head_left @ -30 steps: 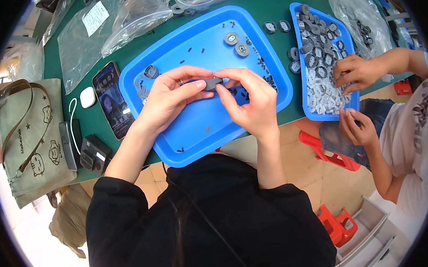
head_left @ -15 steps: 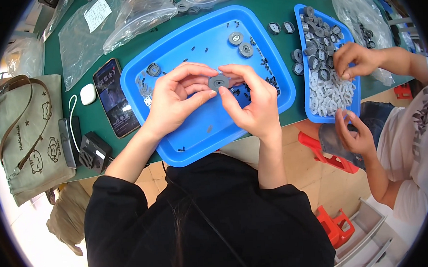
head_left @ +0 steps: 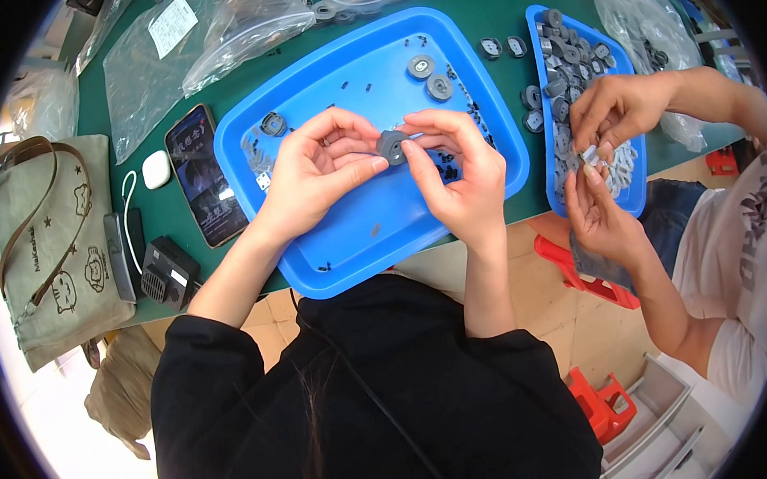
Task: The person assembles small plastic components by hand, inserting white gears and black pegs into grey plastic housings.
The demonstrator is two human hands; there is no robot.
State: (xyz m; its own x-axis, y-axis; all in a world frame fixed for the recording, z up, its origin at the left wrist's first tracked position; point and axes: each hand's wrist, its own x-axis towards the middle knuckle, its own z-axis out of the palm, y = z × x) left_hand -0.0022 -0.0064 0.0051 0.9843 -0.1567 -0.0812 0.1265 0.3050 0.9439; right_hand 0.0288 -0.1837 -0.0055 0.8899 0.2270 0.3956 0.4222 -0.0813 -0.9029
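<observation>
Above the blue tray [head_left: 334,280], a small round grey plastic part [head_left: 391,148] is pinched between the fingertips of both my hands. My left hand [head_left: 325,165] grips its left side with thumb and fingers. At its right edge, the thumb and fingers of my right hand [head_left: 459,169] close on it. Part of its rim is hidden by my fingers. Two more grey round parts [head_left: 438,87] lie in the tray's far right. One dark round part [head_left: 273,124] sits at the far left, near small clear pieces. Tiny black pieces [head_left: 448,164] lie around my right hand.
A second blue tray [head_left: 555,199] at right holds grey round parts and small white pieces; a co-worker's hands [head_left: 622,113] meet over it. Left are a phone [head_left: 203,175], a white case [head_left: 156,170], a black device [head_left: 169,273] and a canvas bag [head_left: 54,237]. Plastic bags [head_left: 250,35] lie behind.
The grey part has tilted in my fingertips, and my right hand has shifted slightly right. The co-worker's hands have come together over their tray, holding a small pale piece.
</observation>
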